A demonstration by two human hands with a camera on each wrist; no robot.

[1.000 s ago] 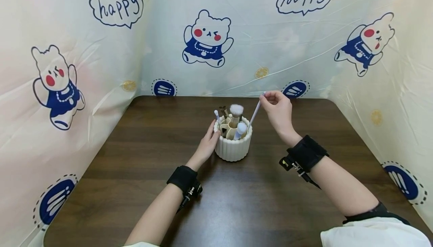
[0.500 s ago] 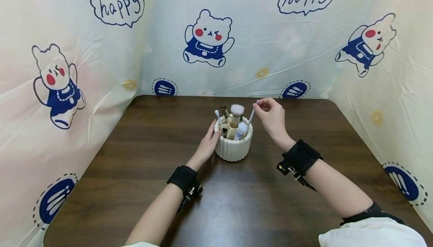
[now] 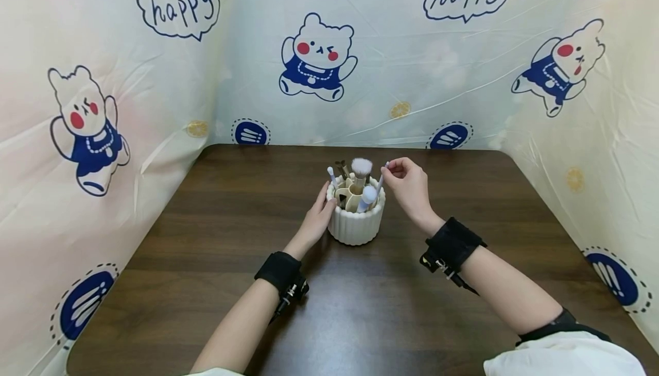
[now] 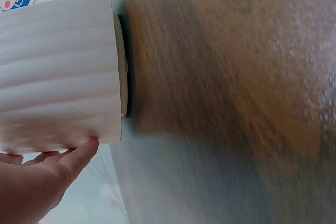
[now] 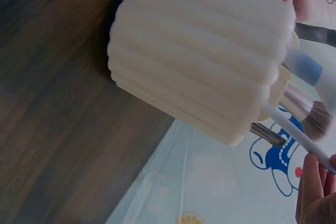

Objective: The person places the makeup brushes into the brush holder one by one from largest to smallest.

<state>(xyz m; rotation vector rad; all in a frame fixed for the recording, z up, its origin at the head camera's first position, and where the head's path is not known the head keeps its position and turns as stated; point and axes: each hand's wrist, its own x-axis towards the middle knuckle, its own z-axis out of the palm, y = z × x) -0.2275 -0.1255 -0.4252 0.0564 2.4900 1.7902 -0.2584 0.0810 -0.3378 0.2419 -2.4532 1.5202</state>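
A white ribbed makeup brush holder (image 3: 355,226) stands upright on the brown table (image 3: 216,250). My left hand (image 3: 313,220) rests against its left side, the thumb toward the front; in the left wrist view those fingertips (image 4: 90,145) touch the ribbed wall. With thumb and fingertips, my right hand (image 3: 409,188) pinches the upper end of a thin lilac makeup brush (image 5: 296,132). The lower part of that brush is inside the holder's right edge, hidden by the wall. A fluffy white-tipped brush (image 3: 361,166) and a thick lilac brush (image 3: 368,195) stand in the holder too.
More slim brushes (image 3: 342,169) rise at the back of the holder, with a small lilac-white one (image 3: 331,174) at its left. A patterned curtain (image 3: 247,67) surrounds the table's back and sides. Black bands (image 3: 455,243) with cameras sit on both wrists.
My right hand has moved left and down toward the holder, lowering the thin lilac makeup brush further into it. The left hand and the holder have stayed in place.
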